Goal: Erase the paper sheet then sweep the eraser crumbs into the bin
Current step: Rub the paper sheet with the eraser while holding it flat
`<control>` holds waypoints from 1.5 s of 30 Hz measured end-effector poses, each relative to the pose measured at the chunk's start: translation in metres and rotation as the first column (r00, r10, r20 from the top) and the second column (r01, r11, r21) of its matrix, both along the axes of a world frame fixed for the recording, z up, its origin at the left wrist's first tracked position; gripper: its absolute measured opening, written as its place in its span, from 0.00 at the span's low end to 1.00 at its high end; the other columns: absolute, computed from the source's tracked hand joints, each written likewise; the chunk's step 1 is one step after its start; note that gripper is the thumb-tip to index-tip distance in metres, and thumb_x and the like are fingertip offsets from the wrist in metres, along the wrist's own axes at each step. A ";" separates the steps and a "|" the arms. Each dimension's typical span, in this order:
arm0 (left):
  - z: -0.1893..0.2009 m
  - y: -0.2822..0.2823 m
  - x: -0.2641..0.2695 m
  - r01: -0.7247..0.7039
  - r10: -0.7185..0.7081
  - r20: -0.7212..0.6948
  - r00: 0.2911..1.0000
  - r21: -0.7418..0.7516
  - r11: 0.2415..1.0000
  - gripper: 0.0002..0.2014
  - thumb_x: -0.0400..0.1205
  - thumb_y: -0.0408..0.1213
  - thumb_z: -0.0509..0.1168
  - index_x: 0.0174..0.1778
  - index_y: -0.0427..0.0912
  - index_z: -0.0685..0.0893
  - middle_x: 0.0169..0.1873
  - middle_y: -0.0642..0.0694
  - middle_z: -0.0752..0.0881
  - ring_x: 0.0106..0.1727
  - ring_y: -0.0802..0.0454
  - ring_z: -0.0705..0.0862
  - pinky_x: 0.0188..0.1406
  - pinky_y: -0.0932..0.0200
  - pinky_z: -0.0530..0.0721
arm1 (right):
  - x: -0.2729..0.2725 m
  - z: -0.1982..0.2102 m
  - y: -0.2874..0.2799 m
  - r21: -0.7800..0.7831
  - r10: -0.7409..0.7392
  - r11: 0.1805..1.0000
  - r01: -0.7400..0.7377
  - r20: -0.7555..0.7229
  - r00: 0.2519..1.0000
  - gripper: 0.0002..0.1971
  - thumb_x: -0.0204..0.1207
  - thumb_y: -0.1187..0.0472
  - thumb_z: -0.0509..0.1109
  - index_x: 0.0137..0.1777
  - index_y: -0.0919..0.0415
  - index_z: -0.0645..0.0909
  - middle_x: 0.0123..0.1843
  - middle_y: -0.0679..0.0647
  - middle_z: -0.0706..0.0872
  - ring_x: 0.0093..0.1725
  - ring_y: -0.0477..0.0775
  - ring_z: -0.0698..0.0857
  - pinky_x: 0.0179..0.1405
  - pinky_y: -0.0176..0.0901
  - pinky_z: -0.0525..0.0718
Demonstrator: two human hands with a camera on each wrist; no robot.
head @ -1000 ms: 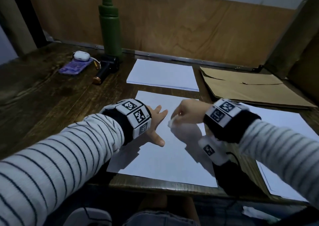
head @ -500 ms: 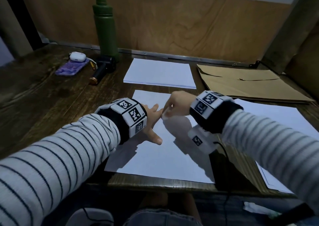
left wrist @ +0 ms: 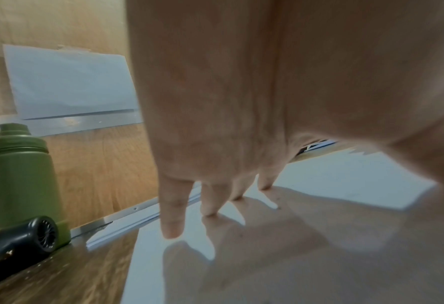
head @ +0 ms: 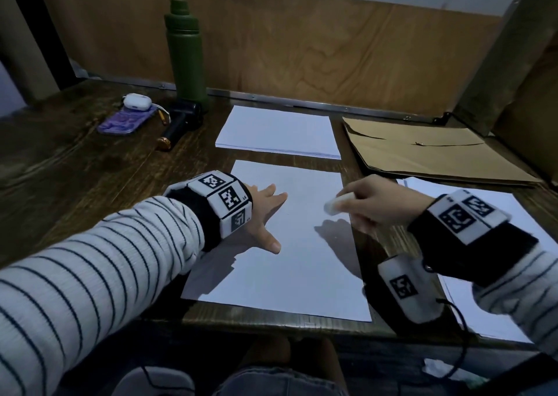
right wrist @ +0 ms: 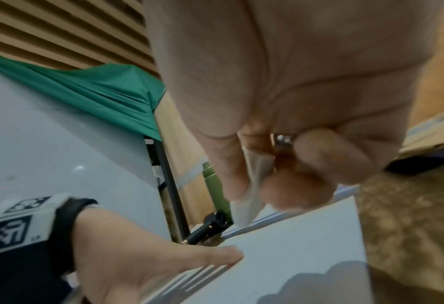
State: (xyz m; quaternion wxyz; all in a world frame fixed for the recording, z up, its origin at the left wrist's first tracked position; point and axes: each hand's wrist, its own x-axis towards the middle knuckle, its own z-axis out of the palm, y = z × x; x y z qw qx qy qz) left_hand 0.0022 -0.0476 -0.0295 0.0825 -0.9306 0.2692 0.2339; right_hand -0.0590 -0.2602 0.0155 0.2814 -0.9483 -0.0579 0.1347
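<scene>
White eraser (head: pixel 337 203) pinched in right hand (head: pixel 376 205) above paper sheet (head: pixel 290 262).

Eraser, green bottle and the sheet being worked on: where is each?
eraser (head: pixel 338 203), head view, on its white rounded end.
green bottle (head: pixel 185 54), head view, mid-body.
paper sheet (head: pixel 290 274), head view, on its bare lower middle.

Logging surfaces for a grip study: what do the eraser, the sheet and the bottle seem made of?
Eraser: probably soft white rubber or vinyl, matte, with rounded ends. Sheet: thin white paper, matte, lying flat. Bottle: likely coated metal, matte olive green; plastic is possible.
</scene>
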 end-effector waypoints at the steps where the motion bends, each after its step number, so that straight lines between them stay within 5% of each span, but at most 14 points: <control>1: 0.003 -0.002 0.000 0.007 -0.007 0.001 1.000 0.003 1.000 0.65 0.56 0.77 0.64 0.84 0.51 0.43 0.85 0.46 0.44 0.84 0.41 0.51 0.79 0.37 0.50 | 0.000 0.002 -0.006 0.002 -0.029 1.000 0.029 0.015 0.999 0.09 0.77 0.52 0.69 0.39 0.54 0.83 0.26 0.49 0.83 0.24 0.45 0.80 0.27 0.36 0.77; 3: 0.009 -0.012 -0.001 0.019 -0.019 0.037 0.999 0.004 1.000 0.64 0.54 0.76 0.65 0.82 0.45 0.56 0.83 0.43 0.55 0.78 0.47 0.64 0.60 0.47 0.72 | 0.002 0.001 -0.013 -0.058 -0.045 0.997 0.046 0.019 0.999 0.11 0.77 0.52 0.69 0.32 0.51 0.80 0.28 0.54 0.84 0.26 0.47 0.82 0.30 0.39 0.79; 4: 0.012 -0.019 -0.001 0.028 -0.027 0.064 0.998 -0.006 1.000 0.65 0.48 0.76 0.63 0.81 0.42 0.61 0.82 0.41 0.57 0.75 0.48 0.66 0.44 0.55 0.66 | 0.002 -0.001 -0.014 -0.101 -0.043 0.994 0.044 0.009 0.999 0.12 0.77 0.53 0.69 0.31 0.51 0.79 0.27 0.53 0.84 0.26 0.47 0.82 0.30 0.39 0.79; 8: 0.012 -0.048 -0.004 0.025 -0.015 0.112 0.994 -0.088 0.996 0.53 0.64 0.68 0.71 0.80 0.42 0.64 0.82 0.40 0.55 0.82 0.42 0.59 0.56 0.52 0.61 | 0.007 -0.009 -0.007 -0.251 0.030 0.967 -0.033 -0.017 0.999 0.08 0.78 0.56 0.67 0.50 0.56 0.86 0.25 0.49 0.82 0.24 0.46 0.81 0.27 0.33 0.77; 13: 0.010 -0.061 -0.010 0.109 -0.109 -0.009 0.994 -0.052 0.993 0.63 0.59 0.73 0.70 0.84 0.51 0.46 0.84 0.43 0.51 0.84 0.42 0.53 0.78 0.38 0.57 | 0.025 0.000 0.015 -0.376 0.172 0.916 -0.138 0.058 0.983 0.13 0.77 0.56 0.68 0.58 0.58 0.87 0.37 0.48 0.83 0.38 0.51 0.83 0.38 0.36 0.78; 16: 0.011 -0.055 -0.008 0.108 -0.111 -0.020 0.994 -0.088 0.990 0.57 0.69 0.62 0.72 0.84 0.50 0.42 0.84 0.44 0.48 0.85 0.43 0.51 0.79 0.40 0.56 | 0.038 -0.009 0.024 -0.413 0.139 0.906 -0.094 0.081 0.987 0.12 0.76 0.57 0.66 0.54 0.59 0.88 0.50 0.56 0.88 0.49 0.56 0.84 0.51 0.46 0.83; 19: 0.008 -0.051 -0.007 0.144 -0.148 -0.027 0.989 -0.116 0.983 0.63 0.63 0.67 0.72 0.84 0.48 0.40 0.84 0.44 0.47 0.85 0.44 0.50 0.79 0.39 0.56 | 0.024 -0.018 0.030 -0.384 0.166 0.914 -0.130 0.063 0.984 0.09 0.75 0.60 0.64 0.40 0.62 0.85 0.36 0.54 0.83 0.42 0.58 0.82 0.45 0.44 0.81; 23: 0.006 -0.051 -0.009 0.108 -0.110 -0.020 0.994 -0.059 0.992 0.61 0.69 0.62 0.72 0.84 0.43 0.37 0.84 0.45 0.38 0.85 0.47 0.42 0.81 0.45 0.49 | -0.006 -0.014 0.027 -0.317 0.350 0.885 -0.341 -0.028 0.936 0.12 0.75 0.55 0.68 0.44 0.62 0.89 0.30 0.48 0.83 0.31 0.47 0.78 0.38 0.39 0.78; 27: 0.008 -0.050 -0.011 0.124 -0.125 -0.016 0.992 -0.061 0.990 0.60 0.69 0.65 0.70 0.84 0.44 0.38 0.84 0.45 0.40 0.85 0.46 0.45 0.81 0.43 0.52 | 0.026 -0.007 0.022 -0.427 0.157 0.895 -0.130 0.029 0.987 0.13 0.76 0.56 0.67 0.53 0.61 0.89 0.49 0.57 0.90 0.52 0.57 0.87 0.49 0.42 0.82; 31: 0.006 -0.050 -0.009 0.146 -0.151 -0.026 0.988 -0.124 0.981 0.70 0.51 0.76 0.64 0.84 0.47 0.40 0.85 0.43 0.47 0.84 0.42 0.51 0.79 0.40 0.57 | 0.020 -0.011 0.036 -0.430 0.169 0.894 -0.125 0.064 0.984 0.11 0.76 0.61 0.65 0.33 0.65 0.78 0.30 0.55 0.77 0.38 0.58 0.77 0.31 0.38 0.71; 36: 0.010 -0.050 -0.014 0.131 -0.131 0.006 0.991 -0.069 0.989 0.59 0.70 0.61 0.72 0.84 0.41 0.39 0.84 0.43 0.42 0.85 0.44 0.46 0.80 0.44 0.53 | 0.005 -0.007 0.031 -0.407 0.279 0.876 -0.260 -0.014 0.960 0.13 0.76 0.54 0.68 0.48 0.63 0.88 0.38 0.56 0.86 0.36 0.51 0.79 0.43 0.41 0.78; 39: 0.012 -0.050 -0.014 0.128 -0.129 -0.019 0.991 -0.056 0.990 0.62 0.65 0.69 0.69 0.84 0.44 0.39 0.85 0.45 0.43 0.85 0.45 0.48 0.80 0.43 0.56 | 0.030 -0.010 0.027 -0.473 0.126 0.878 -0.076 0.076 0.989 0.12 0.75 0.58 0.66 0.48 0.62 0.89 0.41 0.57 0.85 0.43 0.56 0.82 0.39 0.42 0.77; 42: 0.010 -0.049 -0.012 0.150 -0.156 -0.030 0.987 -0.133 0.980 0.76 0.43 0.82 0.62 0.84 0.47 0.41 0.84 0.44 0.49 0.84 0.43 0.53 0.78 0.40 0.59 | 0.023 -0.013 0.038 -0.478 0.112 0.878 -0.035 0.135 0.984 0.09 0.74 0.61 0.64 0.47 0.61 0.86 0.39 0.55 0.78 0.42 0.56 0.78 0.38 0.39 0.73; 45: 0.008 -0.050 -0.014 0.122 -0.124 -0.011 0.992 -0.102 0.987 0.70 0.56 0.68 0.73 0.84 0.43 0.40 0.84 0.43 0.45 0.85 0.43 0.48 0.80 0.43 0.55 | -0.005 -0.015 0.041 -0.411 0.251 0.887 -0.209 0.052 0.966 0.09 0.76 0.62 0.65 0.49 0.63 0.86 0.35 0.51 0.77 0.35 0.53 0.75 0.35 0.37 0.71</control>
